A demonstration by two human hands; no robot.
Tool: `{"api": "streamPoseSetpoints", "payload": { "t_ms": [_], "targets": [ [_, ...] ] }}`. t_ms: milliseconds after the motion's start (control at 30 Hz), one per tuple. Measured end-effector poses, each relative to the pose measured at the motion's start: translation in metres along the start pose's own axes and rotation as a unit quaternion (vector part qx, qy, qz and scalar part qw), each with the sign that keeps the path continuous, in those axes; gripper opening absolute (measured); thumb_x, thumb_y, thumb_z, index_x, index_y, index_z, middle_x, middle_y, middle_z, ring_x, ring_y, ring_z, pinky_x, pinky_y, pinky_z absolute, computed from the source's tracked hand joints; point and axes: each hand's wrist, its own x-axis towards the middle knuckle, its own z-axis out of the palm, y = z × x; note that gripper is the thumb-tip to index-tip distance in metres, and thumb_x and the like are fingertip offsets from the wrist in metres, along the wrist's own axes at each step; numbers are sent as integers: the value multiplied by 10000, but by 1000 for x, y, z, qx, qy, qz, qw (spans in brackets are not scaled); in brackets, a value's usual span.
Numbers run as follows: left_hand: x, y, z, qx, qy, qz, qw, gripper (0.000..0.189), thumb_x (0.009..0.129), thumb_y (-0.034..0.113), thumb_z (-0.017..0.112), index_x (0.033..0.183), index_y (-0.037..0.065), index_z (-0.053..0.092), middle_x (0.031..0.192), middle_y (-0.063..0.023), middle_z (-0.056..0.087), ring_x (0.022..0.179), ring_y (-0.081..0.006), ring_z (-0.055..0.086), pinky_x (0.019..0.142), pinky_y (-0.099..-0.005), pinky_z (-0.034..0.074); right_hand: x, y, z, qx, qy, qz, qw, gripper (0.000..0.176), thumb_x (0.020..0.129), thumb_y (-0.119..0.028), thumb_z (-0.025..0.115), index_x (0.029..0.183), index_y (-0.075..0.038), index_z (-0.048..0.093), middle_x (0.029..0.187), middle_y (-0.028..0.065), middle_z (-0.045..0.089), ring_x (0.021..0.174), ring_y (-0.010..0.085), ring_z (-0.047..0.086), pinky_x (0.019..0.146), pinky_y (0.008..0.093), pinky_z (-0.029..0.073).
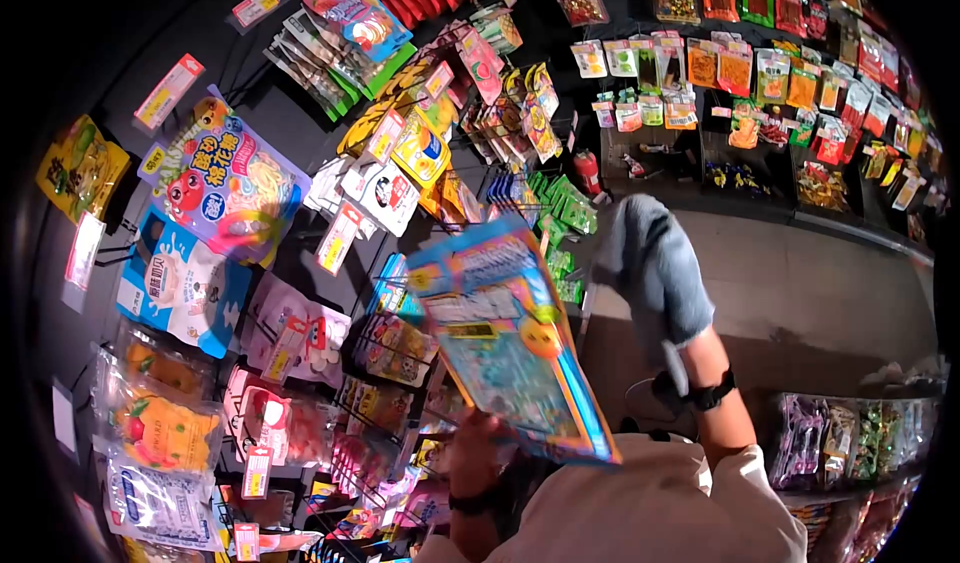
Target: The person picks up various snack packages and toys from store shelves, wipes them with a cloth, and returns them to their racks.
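Note:
My left hand [476,453], partly hidden and blurred, grips the lower left edge of a large blue candy bag [510,348]. The bag is tilted, with colourful print and an orange cartoon figure on it. My right hand is raised to the right of the bag, apart from it. A grey cloth [655,278] covers that hand, and one end hangs down by the wrist; the fingers are hidden beneath it. Dark bands circle both wrists. Nearest to the left hand are pink candy packets [360,463] on hooks.
A dark rack on the left carries hanging packets, including a purple candy bag [225,178] and a blue-white bag [180,283]. Price tags [340,235] stick out from the hooks. More snack packets [720,68] line the far wall. Shelved bags [840,438] stand at lower right, beside the tiled floor [760,293].

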Motion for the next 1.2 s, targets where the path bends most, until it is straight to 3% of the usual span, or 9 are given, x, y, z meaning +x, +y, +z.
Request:
{"api": "streamPoseSetpoints", "payload": {
  "t_ms": [100, 200, 267, 300, 400, 567, 1000, 1100, 1200],
  "targets": [
    [9, -5, 22, -193, -66, -91, 975, 411, 846, 168, 658, 1208, 37, 513, 988, -76, 614, 816, -244, 647, 664, -359, 551, -26, -19, -4, 174, -100, 228, 953, 250, 841, -146, 563, 1072, -51, 578, 925, 118, 606, 824, 222, 614, 702, 313, 473],
    [33, -69, 31, 113, -121, -7, 986, 344, 907, 232, 599, 1182, 40, 524, 982, -73, 611, 853, -213, 627, 689, -327, 521, -32, -63, 4, 620, -153, 426, 641, 436, 983, -315, 449, 1331, -52, 444, 1189, 84, 547, 1075, 173, 519, 955, 296, 418],
    [16, -7, 81, 61, -79, 2, 995, 284, 947, 294, 549, 1046, 28, 550, 919, -47, 599, 813, -162, 590, 687, -312, 483, -35, -77, 5, 496, -178, 183, 830, 460, 963, -296, 474, 1334, -25, 445, 1227, 93, 532, 1087, 175, 501, 966, 299, 398],
    [39, -27, 67, 353, -124, 315, 872, 328, 977, 340, 499, 943, 20, 556, 835, -12, 571, 765, -100, 526, 669, -284, 449, -42, -83, 5, 495, -177, 182, 831, 460, 963, -296, 474, 1334, -25, 445, 1227, 93, 532, 1087, 175, 501, 966, 299, 398],
    [28, -32, 51, 138, -38, 120, 982, 338, 981, 345, 490, 934, 17, 558, 825, -10, 567, 759, -98, 518, 667, -282, 445, -80, -82, 43, 359, -198, 99, 907, 219, 849, -60, 501, 1040, 3, 588, 1170, 165, 582, 916, 213, 608, 727, 310, 501],
    [29, -23, 53, 88, 12, 86, 992, 358, 987, 354, 475, 919, 13, 560, 810, -7, 561, 748, -96, 506, 663, -278, 439, -164, -88, 62, 392, -355, 263, 807, 186, 790, -82, 596, 963, -35, 647, 785, 159, 610, 770, 286, 619, 690, 368, 510],
    [86, -50, 29, 81, 123, 45, 988, 440, 1004, 386, 420, 875, -4, 575, 745, 0, 533, 713, -89, 464, 634, -283, 408, -122, -65, 68, 271, -207, 71, 937, 187, 956, -122, 488, 1108, -52, 569, 976, 49, 555, 779, 140, 541, 670, 265, 477],
    [78, -32, 24, 139, 173, 80, 972, 448, 999, 371, 427, 826, -23, 551, 711, -43, 536, 676, -129, 466, 623, -317, 402, -104, -95, 53, 594, -203, 612, 481, 436, 1005, -434, 399, 1274, -95, 451, 1054, 29, 543, 890, 144, 528, 744, 258, 479],
    [61, -40, 35, 206, 226, 85, 948, 427, 979, 361, 460, 823, -30, 530, 682, -136, 531, 628, -174, 468, 609, -346, 403, -64, -97, 30, 607, -217, 622, 445, 617, 965, -516, 429, 1372, -56, 375, 1220, 78, 537, 1014, 211, 542, 928, 358, 453]
  ]
}}
